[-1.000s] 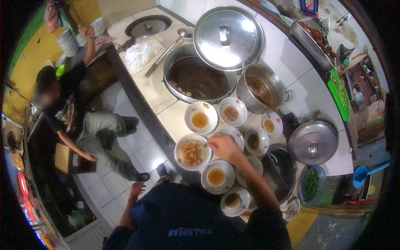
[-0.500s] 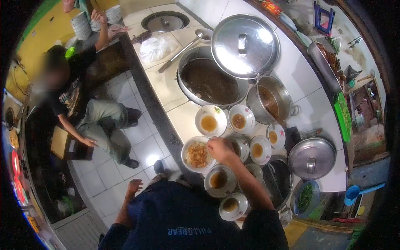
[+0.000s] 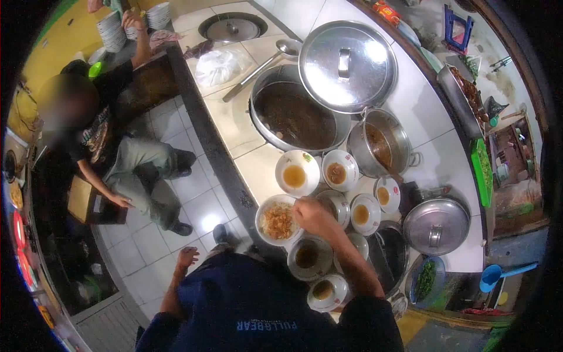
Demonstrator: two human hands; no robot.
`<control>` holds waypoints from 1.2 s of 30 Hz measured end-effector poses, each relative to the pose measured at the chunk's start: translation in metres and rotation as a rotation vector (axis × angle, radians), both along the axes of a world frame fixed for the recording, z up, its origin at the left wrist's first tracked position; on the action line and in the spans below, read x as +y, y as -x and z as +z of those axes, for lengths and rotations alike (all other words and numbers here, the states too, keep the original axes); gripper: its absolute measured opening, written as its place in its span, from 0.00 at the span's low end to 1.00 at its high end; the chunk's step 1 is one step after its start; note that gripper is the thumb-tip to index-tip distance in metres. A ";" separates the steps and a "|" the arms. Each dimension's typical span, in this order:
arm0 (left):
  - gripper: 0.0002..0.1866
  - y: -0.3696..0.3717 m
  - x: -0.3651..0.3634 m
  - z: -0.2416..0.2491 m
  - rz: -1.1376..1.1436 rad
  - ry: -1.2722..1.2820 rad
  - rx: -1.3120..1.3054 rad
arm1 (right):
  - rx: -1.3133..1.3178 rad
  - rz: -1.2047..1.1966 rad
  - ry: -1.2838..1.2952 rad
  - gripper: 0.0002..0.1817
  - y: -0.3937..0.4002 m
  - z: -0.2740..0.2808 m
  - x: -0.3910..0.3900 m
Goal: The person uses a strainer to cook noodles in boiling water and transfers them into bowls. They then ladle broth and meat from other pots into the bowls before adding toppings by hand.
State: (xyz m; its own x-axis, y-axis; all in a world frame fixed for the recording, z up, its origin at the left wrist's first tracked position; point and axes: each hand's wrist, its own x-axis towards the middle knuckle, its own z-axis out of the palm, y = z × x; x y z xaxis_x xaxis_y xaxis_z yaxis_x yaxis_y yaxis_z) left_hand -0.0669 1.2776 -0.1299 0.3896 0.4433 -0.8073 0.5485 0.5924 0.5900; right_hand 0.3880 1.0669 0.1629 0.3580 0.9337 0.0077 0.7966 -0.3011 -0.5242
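Observation:
My right hand (image 3: 311, 216) is closed at the right rim of a white bowl (image 3: 277, 220) that holds pale food topped with brown pieces; what its fingers grip, if anything, I cannot make out. Around it stand several bowls of brown liquid, among them one above (image 3: 297, 173), one just below (image 3: 309, 257) and one near my body (image 3: 327, 292). Low on the left, away from the counter, hangs my left hand (image 3: 187, 258), its fingers loosely curled and partly apart, with nothing in them.
Behind the bowls are a large pot of dark liquid (image 3: 299, 114), a smaller pot (image 3: 381, 141), a big lid (image 3: 347, 66) and a ladle (image 3: 258, 70). A smaller lid (image 3: 437, 226) lies right. A seated person (image 3: 105, 146) is at the left.
My right hand has shifted very slightly at the bowl's rim. My left hand has risen a little. The view has tilted slightly.

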 end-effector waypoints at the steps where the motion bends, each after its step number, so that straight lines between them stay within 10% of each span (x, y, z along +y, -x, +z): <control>1: 0.17 -0.003 -0.002 0.005 -0.028 -0.042 0.013 | -0.030 -0.008 0.032 0.06 -0.001 0.003 -0.002; 13: 0.18 0.001 0.005 -0.051 0.030 0.051 -0.061 | -0.081 0.082 0.256 0.04 -0.032 0.101 0.042; 17: 0.20 0.033 0.010 -0.136 0.043 0.095 -0.242 | -0.038 0.115 0.269 0.04 -0.069 0.119 0.095; 22: 0.20 0.037 0.011 -0.110 0.105 -0.019 -0.245 | -0.016 0.059 0.177 0.05 -0.147 0.170 0.196; 23: 0.15 0.045 0.021 -0.116 0.462 0.427 -0.313 | -0.088 0.067 0.101 0.06 -0.178 0.173 0.217; 29: 0.14 0.034 0.035 -0.079 0.468 0.118 -0.028 | -0.170 -0.101 -0.180 0.05 -0.335 0.206 0.342; 36: 0.17 0.014 0.042 -0.018 0.371 0.103 0.100 | 0.067 -0.153 -0.409 0.09 -0.219 0.195 0.312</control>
State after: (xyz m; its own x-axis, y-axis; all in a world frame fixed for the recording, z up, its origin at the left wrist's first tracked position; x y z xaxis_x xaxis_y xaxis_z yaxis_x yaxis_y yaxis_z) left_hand -0.0808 1.3199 -0.1482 0.1360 0.4538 -0.8807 0.3380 0.8143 0.4718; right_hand 0.6065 1.3789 0.3579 0.5041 0.7949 0.3376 0.7190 -0.1698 -0.6739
